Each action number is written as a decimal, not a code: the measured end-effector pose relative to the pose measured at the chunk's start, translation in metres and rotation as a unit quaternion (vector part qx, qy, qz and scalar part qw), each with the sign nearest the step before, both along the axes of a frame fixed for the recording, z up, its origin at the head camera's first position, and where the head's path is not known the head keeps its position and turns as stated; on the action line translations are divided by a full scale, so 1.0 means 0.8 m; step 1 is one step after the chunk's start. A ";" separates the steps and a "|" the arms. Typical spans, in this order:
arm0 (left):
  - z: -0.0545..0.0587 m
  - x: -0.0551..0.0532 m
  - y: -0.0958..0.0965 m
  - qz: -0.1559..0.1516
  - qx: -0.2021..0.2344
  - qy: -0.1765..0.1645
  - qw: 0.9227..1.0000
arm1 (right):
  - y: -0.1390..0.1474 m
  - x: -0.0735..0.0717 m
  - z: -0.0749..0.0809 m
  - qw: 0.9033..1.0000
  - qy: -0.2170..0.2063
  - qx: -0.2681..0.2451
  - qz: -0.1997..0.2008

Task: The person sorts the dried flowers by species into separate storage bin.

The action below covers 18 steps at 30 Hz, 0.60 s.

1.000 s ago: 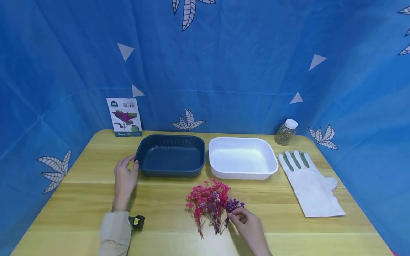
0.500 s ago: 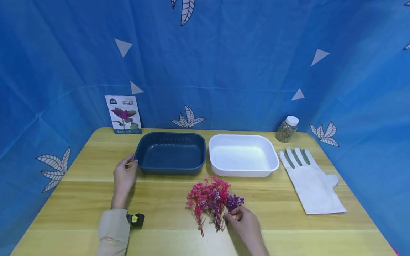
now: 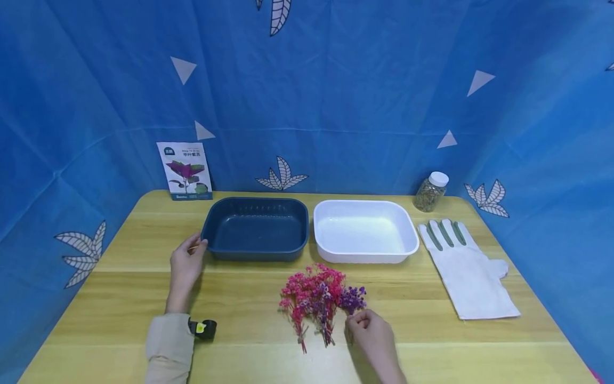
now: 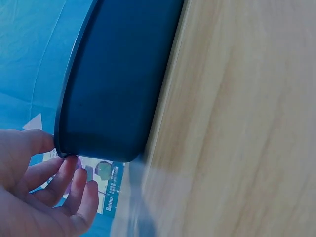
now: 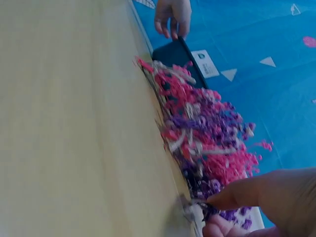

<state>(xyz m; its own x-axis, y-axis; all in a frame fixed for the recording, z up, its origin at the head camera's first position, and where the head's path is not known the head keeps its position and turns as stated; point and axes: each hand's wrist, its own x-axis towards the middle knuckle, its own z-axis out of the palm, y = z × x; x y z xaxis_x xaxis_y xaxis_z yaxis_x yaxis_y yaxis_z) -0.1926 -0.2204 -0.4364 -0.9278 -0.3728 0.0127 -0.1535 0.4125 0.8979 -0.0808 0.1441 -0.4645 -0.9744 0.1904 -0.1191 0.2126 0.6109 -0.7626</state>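
My left hand (image 3: 186, 268) is at the left corner of a dark blue basin (image 3: 259, 256), pinching its rim (image 4: 59, 143) between thumb and fingers. At the front middle of the table, my right hand (image 3: 374, 336) pinches the stems of a small bunch of purple dried flowers (image 3: 353, 298). Close beside it on the left lie bunches of pink dried flowers (image 3: 299, 296) and mixed purple ones (image 3: 320, 304), their tied stems toward me. In the right wrist view, thumb and fingertip (image 5: 219, 200) meet on the tied stems; the bunch's lower end is blurred.
A white basin (image 3: 366, 255) stands right of the blue one. Behind it to the right is a jar (image 3: 430, 194) with a white lid. A white work glove (image 3: 472, 282) lies at the right. A seed packet (image 3: 186, 170) leans on the blue cloth at the back left.
My right hand has shifted slightly right with the purple bunch, widening the gap to the other stems. My left hand stays at the blue basin's rim. The head view has tilted a little.
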 end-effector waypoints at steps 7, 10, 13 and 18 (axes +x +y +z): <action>0.000 0.000 -0.004 -0.006 -0.008 -0.006 1.000 | 0.012 0.005 0.005 0.999 -0.028 -0.036 -0.012; 0.001 0.001 -0.006 -0.006 -0.010 -0.011 1.000 | 0.017 0.007 0.006 0.999 -0.026 -0.037 -0.015; 0.003 0.002 -0.007 -0.010 -0.005 -0.018 1.000 | 0.020 0.007 0.008 0.999 -0.017 -0.044 -0.013; 0.003 0.003 -0.007 -0.020 -0.001 -0.027 0.999 | 0.021 0.009 0.014 0.997 -0.015 -0.066 -0.026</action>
